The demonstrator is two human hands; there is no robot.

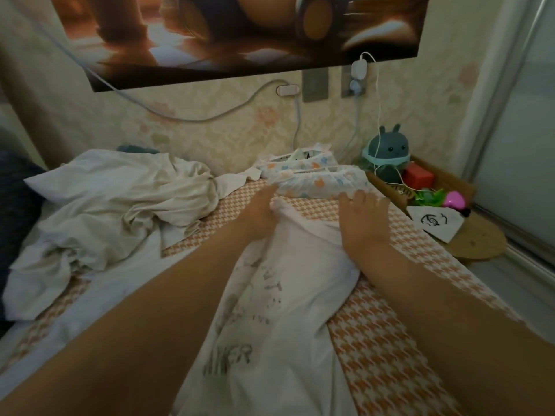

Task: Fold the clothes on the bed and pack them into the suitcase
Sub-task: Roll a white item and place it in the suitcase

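Head view, looking down the length of both bare forearms.

1. The bed (390, 340) carries an orange-and-white houndstooth sheet and fills the lower frame.
2. A white shirt (279, 310) with faded grey lettering lies lengthwise on the sheet, from the bottom centre of the frame up to the two hands.
3. The left hand (258, 211) is at the upper left corner of the shirt, with the cloth bunched against its palm. Its fingers (268, 192) point toward the top of the frame. Whether they grasp the cloth cannot be told.
4. The right hand (363, 217) lies palm down on the upper right corner of the shirt, fingers released and splayed, pressing on the cloth.
5. A heap of pale clothes (105, 199) lies crumpled at centre left, apart from the shirt.
6. A patterned white bundle (315, 178) sits just above the hands, near the wall.
7. At centre right, beside the bed, a wooden tray (464, 187) holds a teal plush toy (387, 151), a red block (419, 177) and a pink item (455, 199).
8. A white card with a black drawing (435, 225) rests at the tray's near end.
9. A poster (240, 34) hangs across the top of the frame, with a white charger (359, 69) plugged in just below its right end.
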